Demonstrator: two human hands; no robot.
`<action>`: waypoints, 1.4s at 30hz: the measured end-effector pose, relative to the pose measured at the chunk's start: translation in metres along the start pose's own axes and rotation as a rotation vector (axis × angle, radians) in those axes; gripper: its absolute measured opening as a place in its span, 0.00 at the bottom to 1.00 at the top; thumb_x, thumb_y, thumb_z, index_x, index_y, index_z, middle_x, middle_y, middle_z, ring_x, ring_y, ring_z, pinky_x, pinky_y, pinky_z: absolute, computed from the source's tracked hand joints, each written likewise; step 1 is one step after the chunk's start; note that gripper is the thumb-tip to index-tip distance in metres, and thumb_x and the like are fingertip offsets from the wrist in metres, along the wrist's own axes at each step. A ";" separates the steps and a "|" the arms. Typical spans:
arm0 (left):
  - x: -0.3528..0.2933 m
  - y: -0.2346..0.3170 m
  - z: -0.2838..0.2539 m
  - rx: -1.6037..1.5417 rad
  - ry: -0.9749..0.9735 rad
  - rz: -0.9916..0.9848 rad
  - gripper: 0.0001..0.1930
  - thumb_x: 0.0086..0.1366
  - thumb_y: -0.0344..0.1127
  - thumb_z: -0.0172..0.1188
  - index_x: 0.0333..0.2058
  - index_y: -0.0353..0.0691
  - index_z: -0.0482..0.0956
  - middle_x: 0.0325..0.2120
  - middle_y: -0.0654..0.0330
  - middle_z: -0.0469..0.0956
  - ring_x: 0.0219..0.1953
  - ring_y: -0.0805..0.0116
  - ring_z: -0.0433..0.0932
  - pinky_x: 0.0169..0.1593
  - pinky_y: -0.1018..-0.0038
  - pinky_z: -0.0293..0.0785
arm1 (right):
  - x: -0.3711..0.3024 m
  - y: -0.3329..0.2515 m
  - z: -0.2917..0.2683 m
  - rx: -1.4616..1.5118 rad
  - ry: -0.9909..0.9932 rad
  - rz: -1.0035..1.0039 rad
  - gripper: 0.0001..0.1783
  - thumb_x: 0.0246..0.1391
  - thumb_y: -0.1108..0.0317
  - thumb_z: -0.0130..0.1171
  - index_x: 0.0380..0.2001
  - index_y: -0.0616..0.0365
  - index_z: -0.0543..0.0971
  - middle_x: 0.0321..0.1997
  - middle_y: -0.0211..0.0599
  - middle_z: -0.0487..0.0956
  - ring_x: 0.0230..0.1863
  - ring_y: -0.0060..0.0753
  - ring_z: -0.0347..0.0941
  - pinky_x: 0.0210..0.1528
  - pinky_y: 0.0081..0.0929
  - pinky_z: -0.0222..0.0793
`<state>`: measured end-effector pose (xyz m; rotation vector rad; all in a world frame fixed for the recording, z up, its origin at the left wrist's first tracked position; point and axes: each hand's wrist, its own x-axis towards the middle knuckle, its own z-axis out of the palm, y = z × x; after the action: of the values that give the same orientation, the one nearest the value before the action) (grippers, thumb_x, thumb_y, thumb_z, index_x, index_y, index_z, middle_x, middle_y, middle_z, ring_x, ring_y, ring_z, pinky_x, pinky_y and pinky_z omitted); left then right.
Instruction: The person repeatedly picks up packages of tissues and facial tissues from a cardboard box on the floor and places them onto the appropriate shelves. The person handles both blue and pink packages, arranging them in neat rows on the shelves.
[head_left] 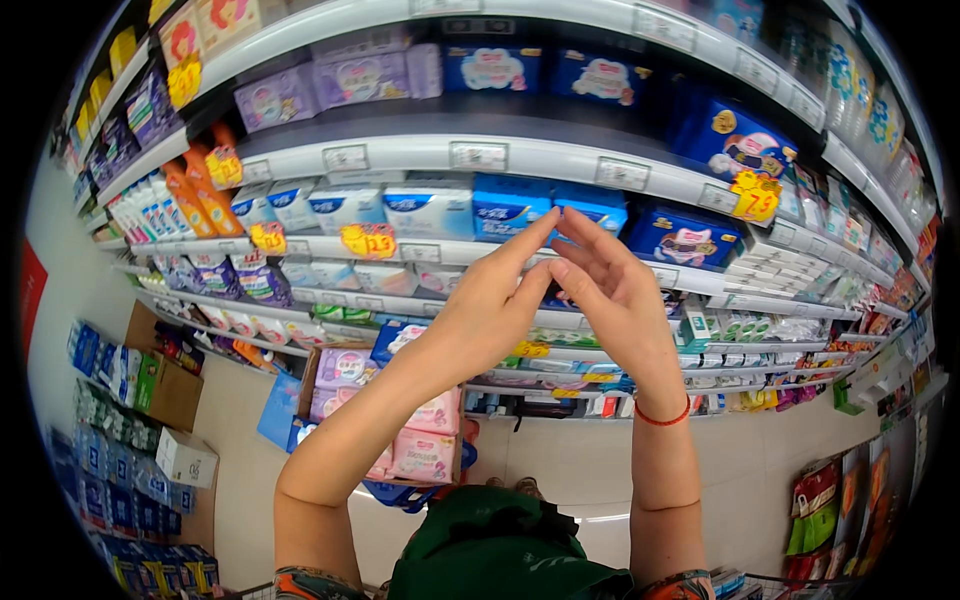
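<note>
Both my arms reach up before the store shelves, and the hands meet at their fingertips, framing a small gap. My left hand (490, 304) has its fingers stretched out with nothing in it. My right hand (618, 307), with a red cord bracelet (662, 412) at the wrist, is also outstretched and bare. Behind the fingertips sit blue packs (590, 207) on a shelf, with white-and-blue packs (428, 207) to their left. A dark blue pack (686, 238) is to the right of my right hand. Neither hand appears to touch any pack.
Shelf edges (400, 152) curve across the view with price tags. Below my left forearm stands a carton of pink and purple packs (425, 455). Boxes (186, 457) and bottle packs line the left. Bagged goods (815, 520) stand at lower right.
</note>
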<state>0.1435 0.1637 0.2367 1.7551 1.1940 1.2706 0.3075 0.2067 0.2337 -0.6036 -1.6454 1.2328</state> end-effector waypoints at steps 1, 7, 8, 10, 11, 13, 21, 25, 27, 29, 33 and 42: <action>-0.009 -0.003 -0.008 0.000 0.003 -0.007 0.27 0.74 0.29 0.47 0.69 0.33 0.56 0.68 0.47 0.60 0.70 0.57 0.59 0.69 0.66 0.58 | -0.001 0.003 0.010 -0.020 -0.024 -0.008 0.33 0.60 0.68 0.63 0.66 0.66 0.65 0.65 0.53 0.71 0.65 0.47 0.69 0.61 0.37 0.71; -0.066 -0.019 -0.057 -0.007 0.041 -0.117 0.27 0.74 0.28 0.48 0.69 0.34 0.57 0.68 0.48 0.60 0.70 0.59 0.60 0.69 0.68 0.59 | -0.006 0.025 0.070 -0.059 -0.174 0.003 0.34 0.60 0.64 0.64 0.65 0.66 0.66 0.63 0.54 0.73 0.62 0.46 0.72 0.60 0.36 0.72; -0.074 -0.023 -0.064 -0.021 0.041 -0.137 0.27 0.74 0.28 0.48 0.69 0.33 0.57 0.68 0.48 0.60 0.70 0.59 0.59 0.69 0.68 0.58 | -0.007 0.030 0.080 -0.055 -0.185 0.001 0.34 0.60 0.63 0.64 0.64 0.67 0.66 0.62 0.54 0.74 0.62 0.47 0.73 0.60 0.36 0.72; -0.088 -0.030 -0.077 -0.032 0.053 -0.179 0.27 0.74 0.28 0.48 0.69 0.33 0.56 0.68 0.47 0.60 0.70 0.59 0.59 0.69 0.68 0.58 | -0.009 0.039 0.097 -0.050 -0.213 0.019 0.33 0.60 0.63 0.64 0.64 0.66 0.67 0.62 0.54 0.74 0.62 0.47 0.73 0.60 0.36 0.72; -0.094 -0.034 -0.082 -0.038 0.057 -0.199 0.27 0.74 0.29 0.48 0.69 0.33 0.56 0.68 0.47 0.60 0.70 0.59 0.59 0.69 0.68 0.58 | -0.011 0.041 0.104 -0.048 -0.226 0.028 0.33 0.60 0.63 0.64 0.64 0.66 0.67 0.62 0.54 0.74 0.62 0.47 0.73 0.60 0.36 0.72; -0.108 -0.041 -0.090 -0.045 0.079 -0.220 0.27 0.74 0.29 0.48 0.69 0.33 0.57 0.67 0.47 0.60 0.69 0.60 0.60 0.69 0.68 0.58 | -0.013 0.044 0.118 -0.027 -0.259 0.084 0.33 0.60 0.63 0.63 0.64 0.67 0.66 0.63 0.55 0.73 0.63 0.48 0.72 0.60 0.38 0.72; -0.143 -0.091 -0.109 -0.088 0.100 -0.367 0.27 0.74 0.31 0.49 0.68 0.32 0.57 0.66 0.47 0.63 0.68 0.61 0.62 0.68 0.69 0.60 | -0.022 0.091 0.150 -0.059 -0.291 0.229 0.34 0.60 0.62 0.62 0.64 0.69 0.66 0.63 0.56 0.72 0.63 0.48 0.72 0.59 0.36 0.72; -0.157 -0.125 -0.112 -0.074 0.087 -0.394 0.27 0.74 0.31 0.49 0.68 0.33 0.57 0.66 0.46 0.64 0.68 0.61 0.63 0.67 0.70 0.60 | -0.029 0.118 0.156 -0.113 -0.273 0.292 0.34 0.59 0.62 0.62 0.64 0.70 0.66 0.62 0.56 0.74 0.61 0.47 0.74 0.59 0.34 0.72; -0.161 -0.138 -0.112 -0.052 0.083 -0.411 0.27 0.74 0.32 0.50 0.68 0.34 0.58 0.65 0.46 0.64 0.67 0.61 0.64 0.67 0.70 0.61 | -0.032 0.131 0.158 -0.139 -0.252 0.325 0.34 0.59 0.60 0.62 0.63 0.69 0.67 0.61 0.55 0.75 0.61 0.46 0.74 0.58 0.34 0.72; -0.163 -0.149 -0.112 -0.008 0.088 -0.450 0.26 0.73 0.32 0.50 0.67 0.34 0.60 0.65 0.46 0.66 0.67 0.60 0.65 0.66 0.70 0.62 | -0.036 0.146 0.158 -0.174 -0.225 0.347 0.34 0.59 0.59 0.63 0.63 0.69 0.68 0.60 0.55 0.76 0.60 0.46 0.75 0.56 0.35 0.72; -0.169 -0.182 -0.117 0.121 0.136 -0.527 0.27 0.72 0.34 0.53 0.66 0.33 0.63 0.62 0.45 0.69 0.64 0.61 0.68 0.63 0.70 0.66 | -0.045 0.176 0.157 -0.305 -0.162 0.375 0.35 0.57 0.57 0.64 0.61 0.69 0.70 0.59 0.55 0.77 0.57 0.47 0.76 0.54 0.35 0.72; -0.171 -0.253 -0.124 0.269 0.240 -0.540 0.31 0.67 0.39 0.58 0.65 0.31 0.64 0.58 0.40 0.72 0.53 0.52 0.76 0.56 0.67 0.70 | -0.064 0.232 0.156 -0.543 0.016 0.427 0.38 0.54 0.54 0.65 0.60 0.72 0.70 0.58 0.60 0.76 0.55 0.45 0.76 0.55 0.31 0.70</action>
<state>-0.0674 0.0978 -0.0078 1.3301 1.8953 1.0409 0.1596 0.1708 -0.0097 -1.3520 -1.9081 1.0545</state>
